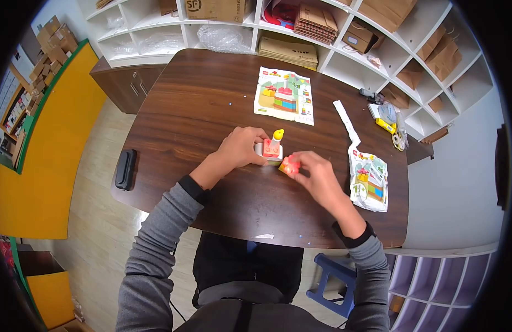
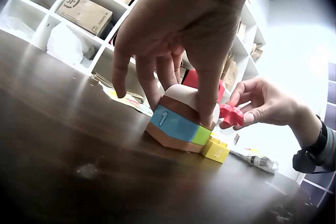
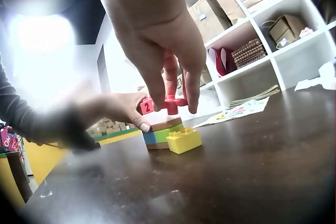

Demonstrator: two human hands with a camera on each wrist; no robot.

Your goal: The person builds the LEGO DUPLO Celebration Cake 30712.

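Observation:
My left hand [image 1: 244, 147] grips a small cake of stacked toy bricks [image 2: 176, 122], thumb on one side and fingers on the other. Brown, blue and green layers show under a white top [image 2: 185, 95]. On that sits a red brick marked 2 [image 3: 147, 107], with a candle piece [image 1: 277, 136] upright on it. Against the cake's right side stands a yellow brick [image 3: 185, 140] marked 4, its studs upward. Close over it, my right hand [image 1: 320, 172] pinches a red, scalloped bow-like piece [image 2: 231, 116] between thumb and fingers.
A printed picture sheet [image 1: 283, 96] lies beyond the cake on the dark table [image 1: 173, 127]. To the right are a torn wrapper bag [image 1: 369, 180], a torn strip [image 1: 346, 123] and a yellow cutter [image 1: 385, 126]. A black case [image 1: 125, 170] rests at the left edge.

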